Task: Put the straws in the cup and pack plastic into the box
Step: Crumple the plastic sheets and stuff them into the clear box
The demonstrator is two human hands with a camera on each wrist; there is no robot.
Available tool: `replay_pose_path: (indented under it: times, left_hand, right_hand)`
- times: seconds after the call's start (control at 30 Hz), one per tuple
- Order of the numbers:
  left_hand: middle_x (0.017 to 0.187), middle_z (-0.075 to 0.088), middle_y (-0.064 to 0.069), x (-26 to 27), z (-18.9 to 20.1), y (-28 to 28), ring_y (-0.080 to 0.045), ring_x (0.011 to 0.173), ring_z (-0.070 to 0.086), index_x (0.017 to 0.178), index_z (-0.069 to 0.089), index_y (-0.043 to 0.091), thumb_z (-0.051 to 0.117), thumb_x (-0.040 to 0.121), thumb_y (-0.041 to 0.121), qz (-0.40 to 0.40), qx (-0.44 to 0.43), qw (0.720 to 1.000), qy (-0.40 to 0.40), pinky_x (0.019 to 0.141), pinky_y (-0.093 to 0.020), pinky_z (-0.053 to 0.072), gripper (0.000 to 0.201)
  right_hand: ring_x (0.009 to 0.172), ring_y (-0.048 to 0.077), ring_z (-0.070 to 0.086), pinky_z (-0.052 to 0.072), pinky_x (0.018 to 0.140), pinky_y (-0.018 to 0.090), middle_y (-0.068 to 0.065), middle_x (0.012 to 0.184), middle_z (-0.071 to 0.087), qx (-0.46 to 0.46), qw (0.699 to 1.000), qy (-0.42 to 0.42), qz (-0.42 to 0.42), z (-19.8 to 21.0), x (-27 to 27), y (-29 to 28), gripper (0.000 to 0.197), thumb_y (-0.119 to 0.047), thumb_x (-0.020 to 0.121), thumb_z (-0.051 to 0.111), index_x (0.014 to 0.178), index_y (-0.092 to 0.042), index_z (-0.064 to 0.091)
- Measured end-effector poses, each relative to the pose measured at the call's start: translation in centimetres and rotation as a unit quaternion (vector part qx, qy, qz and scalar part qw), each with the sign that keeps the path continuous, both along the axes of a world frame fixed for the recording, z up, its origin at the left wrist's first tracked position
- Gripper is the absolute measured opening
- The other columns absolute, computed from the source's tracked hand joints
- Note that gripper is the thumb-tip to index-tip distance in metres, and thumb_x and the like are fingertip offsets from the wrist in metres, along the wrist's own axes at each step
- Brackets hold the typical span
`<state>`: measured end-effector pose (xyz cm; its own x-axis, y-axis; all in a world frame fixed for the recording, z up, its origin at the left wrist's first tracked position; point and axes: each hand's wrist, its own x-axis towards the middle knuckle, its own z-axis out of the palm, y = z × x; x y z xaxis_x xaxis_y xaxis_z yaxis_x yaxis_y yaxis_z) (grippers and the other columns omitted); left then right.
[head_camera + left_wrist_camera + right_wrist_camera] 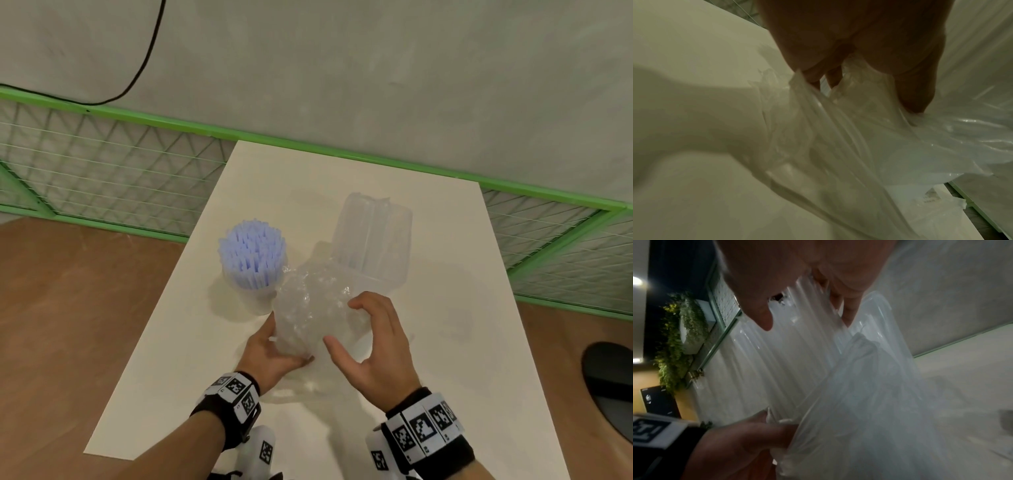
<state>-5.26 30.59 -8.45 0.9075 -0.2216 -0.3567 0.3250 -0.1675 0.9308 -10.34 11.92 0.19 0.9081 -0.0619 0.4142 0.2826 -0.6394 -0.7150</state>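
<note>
Clear plastic (308,308); crumpled, bunched

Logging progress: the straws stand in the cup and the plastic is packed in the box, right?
No. The straws stand in the cup, but the plastic is not in the box: the left hand and right hand hold it before the box, per the head view.

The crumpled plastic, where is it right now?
In the head view the crumpled plastic is held between the left hand and right hand over the white table, with the cup of straws just behind-left and the clear box behind-right.
</note>
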Motion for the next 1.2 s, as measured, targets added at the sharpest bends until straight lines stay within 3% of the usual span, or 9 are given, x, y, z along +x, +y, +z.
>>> replay_pose_path:
  times: [0.17,0.33,0.47,0.57,0.7,0.87,1.0,1.1,1.2]
  left_hand:
    - [0.096,0.076,0.006,0.0,0.1,0.0,-0.008,0.087,0.072,0.118,0.059,0.027,0.092,0.058,0.004,0.001,-0.001,1.000,0.002,0.070,-0.013,0.053,0.072]
    - [0.100,0.076,0.003,0.1,-0.2,0.1,-0.010,0.090,0.072,0.121,0.059,0.024,0.094,0.056,0.006,0.004,-0.001,1.000,0.011,0.074,-0.016,0.054,0.076]
    - [0.101,0.075,0.005,0.3,-0.5,0.1,-0.006,0.089,0.072,0.119,0.059,0.026,0.094,0.054,0.005,0.014,-0.007,1.000,0.018,0.074,-0.015,0.054,0.077]
    - [0.101,0.075,0.005,0.3,-0.8,0.1,-0.012,0.093,0.072,0.118,0.060,0.028,0.097,0.047,0.016,0.014,-0.007,1.000,0.018,0.082,-0.024,0.055,0.081]
    - [0.104,0.075,0.003,0.3,-1.0,0.2,-0.015,0.095,0.072,0.120,0.060,0.027,0.095,0.041,0.029,0.010,-0.016,1.000,0.016,0.086,-0.030,0.056,0.087]
    - [0.096,0.076,0.006,0.2,-0.6,0.1,-0.011,0.089,0.073,0.112,0.061,0.029,0.095,0.053,0.005,0.013,-0.015,1.000,0.014,0.076,-0.020,0.055,0.072]
    - [0.097,0.076,0.008,0.2,-0.7,0.2,-0.013,0.090,0.073,0.112,0.061,0.029,0.095,0.047,0.015,0.010,-0.017,1.000,0.017,0.081,-0.027,0.055,0.074]
    - [0.096,0.076,0.010,0.2,-0.8,0.2,-0.012,0.090,0.073,0.111,0.061,0.029,0.095,0.046,0.017,0.013,-0.018,1.000,0.018,0.082,-0.027,0.055,0.075]
    - [0.097,0.077,0.006,0.3,-0.7,0.1,-0.013,0.090,0.073,0.112,0.060,0.029,0.096,0.048,0.012,0.015,-0.017,1.000,0.019,0.082,-0.026,0.055,0.075]
  right_hand:
    - [0.096,0.005,0.055,0.039,0.085,0.009,-0.006,0.098,0.056,0.001,0.999,-0.021,-0.026,-0.2,0.2,-0.1,0.031,-0.025,0.082,0.072,0.106,-0.024,0.051]
    - [0.099,0.000,0.052,0.037,0.088,0.008,-0.005,0.097,0.056,0.011,0.999,-0.037,-0.030,0.1,0.3,-0.2,0.015,-0.021,0.088,0.066,0.097,-0.018,0.054]
    - [0.101,-0.002,0.053,0.038,0.089,0.008,-0.013,0.105,0.053,0.015,0.999,-0.025,-0.030,0.1,0.2,0.2,0.015,-0.016,0.093,0.055,0.107,-0.021,0.053]
    - [0.103,-0.002,0.052,0.038,0.092,0.008,-0.010,0.108,0.053,0.012,0.999,-0.020,-0.042,-0.1,0.1,0.4,0.024,-0.015,0.095,0.050,0.117,-0.022,0.053]
    - [0.100,0.001,0.054,0.039,0.090,0.008,-0.004,0.109,0.052,0.008,0.999,-0.020,-0.047,0.0,-0.1,0.7,0.027,-0.015,0.095,0.046,0.120,-0.021,0.057]
    - [0.094,-0.003,0.050,0.037,0.081,0.001,-0.001,0.102,0.047,0.007,0.998,-0.019,-0.051,0.7,0.0,0.5,0.016,-0.020,0.095,0.052,0.108,-0.019,0.061]
    - [0.096,-0.001,0.052,0.038,0.081,0.003,-0.001,0.100,0.054,-0.002,0.999,-0.016,-0.034,1.6,0.2,0.3,0.005,-0.024,0.093,0.060,0.098,-0.023,0.058]
    - [0.095,0.002,0.058,0.041,0.086,0.008,-0.005,0.098,0.062,-0.024,0.997,-0.052,-0.046,2.7,0.3,-0.1,0.008,-0.024,0.093,0.061,0.098,-0.018,0.063]
    - [0.087,0.001,0.061,0.042,0.082,0.005,-0.005,0.092,0.067,-0.052,0.993,-0.078,-0.074,3.8,0.7,-0.6,0.014,-0.023,0.093,0.062,0.097,-0.010,0.068]
